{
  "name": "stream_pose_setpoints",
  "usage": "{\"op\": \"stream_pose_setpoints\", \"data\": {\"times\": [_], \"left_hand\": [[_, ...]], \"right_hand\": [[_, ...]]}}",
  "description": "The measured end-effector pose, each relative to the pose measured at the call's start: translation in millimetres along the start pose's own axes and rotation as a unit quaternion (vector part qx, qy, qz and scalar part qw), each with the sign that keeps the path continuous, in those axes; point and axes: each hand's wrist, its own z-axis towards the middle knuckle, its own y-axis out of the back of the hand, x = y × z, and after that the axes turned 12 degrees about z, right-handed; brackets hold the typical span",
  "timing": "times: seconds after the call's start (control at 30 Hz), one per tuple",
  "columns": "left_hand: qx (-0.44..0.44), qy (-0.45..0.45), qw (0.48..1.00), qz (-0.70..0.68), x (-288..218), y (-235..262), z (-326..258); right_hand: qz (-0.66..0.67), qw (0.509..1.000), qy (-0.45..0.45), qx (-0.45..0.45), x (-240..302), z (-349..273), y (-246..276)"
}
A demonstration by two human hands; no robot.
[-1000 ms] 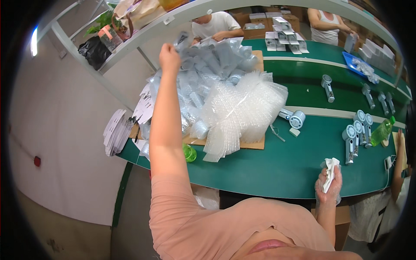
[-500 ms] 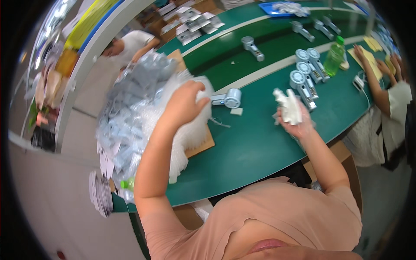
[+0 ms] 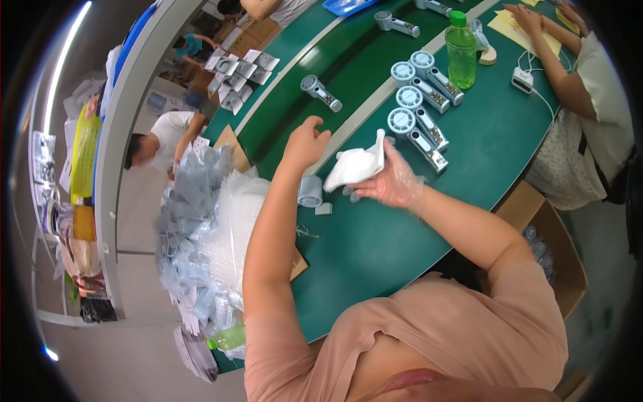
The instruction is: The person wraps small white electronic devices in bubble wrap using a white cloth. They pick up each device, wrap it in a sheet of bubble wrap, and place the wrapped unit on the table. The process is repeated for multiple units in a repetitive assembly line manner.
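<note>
My left hand (image 3: pixel 308 144) is raised over the near edge of the green belt, thumb and fingers apart, holding nothing I can see. My right hand (image 3: pixel 398 182), in a clear plastic glove, grips a crumpled white cloth (image 3: pixel 358 164) above the green table. Partly behind my left forearm lies a pale blue handheld fan (image 3: pixel 310 191), with a small white block (image 3: pixel 323 209) beside it. To the right of the cloth, several pale blue handheld fans (image 3: pixel 402 120) lie in a group. Another fan (image 3: pixel 320 92) rests on the belt beyond my left hand.
Left of my forearm is a heap of bubble-wrap bags (image 3: pixel 231 228) and pale blue parts. A green bottle (image 3: pixel 461 53) stands behind the fan group; another bottle (image 3: pixel 229 338) lies near left. A co-worker's arm (image 3: pixel 562 80) is at right, beside a white charger (image 3: pixel 522 80).
My left hand has moved from over the bubble wrap toward the belt. My right hand has brought the white cloth leftward, closer to it. The view has turned.
</note>
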Motion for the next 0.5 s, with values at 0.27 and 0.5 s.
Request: {"op": "stream_pose_setpoints", "data": {"times": [0.27, 0.5], "left_hand": [[-0.027, 0.078, 0.996, 0.038, 5, -72, 108], [-0.200, 0.160, 0.961, -0.105, 49, -81, 90]], "right_hand": [[0.007, 0.996, 0.063, 0.065, -2, 6, 7], [0.045, 0.990, 0.084, 0.101, -6, 7, -10]]}}
